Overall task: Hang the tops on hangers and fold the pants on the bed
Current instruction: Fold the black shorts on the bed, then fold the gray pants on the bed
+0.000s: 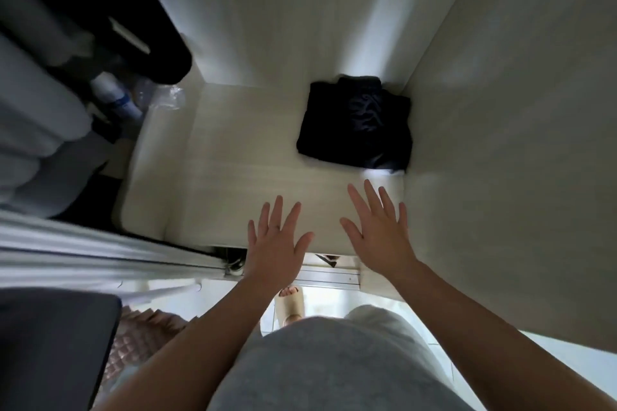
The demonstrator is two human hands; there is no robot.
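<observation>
- Over the front edge of a pale shelf (233, 150), seen from the head camera, the left hand (277, 243) and right hand (377, 230) hover side by side, palms down.
- Both hands have their fingers (372, 200) straight and spread wide, and they hold nothing.
- Neither hand touches the pants (355, 123). The right one is near them and the left is further off.
- The pants lie folded in the shelf's back right corner, close against the side wall (500, 143). My guess is they sit there to keep the rest of the shelf free.
- Flat, empty hands suit a smoothing or letting-go gesture, though I cannot tell which this is.
- As a bundle the pants are nearly square, with the longer side running front to back and turned slightly.
- Their drawcord shows on top, and the waist end seems to point at the back wall. The dark cloth makes that hard to confirm.
- To the left are hanging clothes (40, 110) and some bottles (117, 97).
- Below the shelf a sandal (292, 305) stands on the floor.
</observation>
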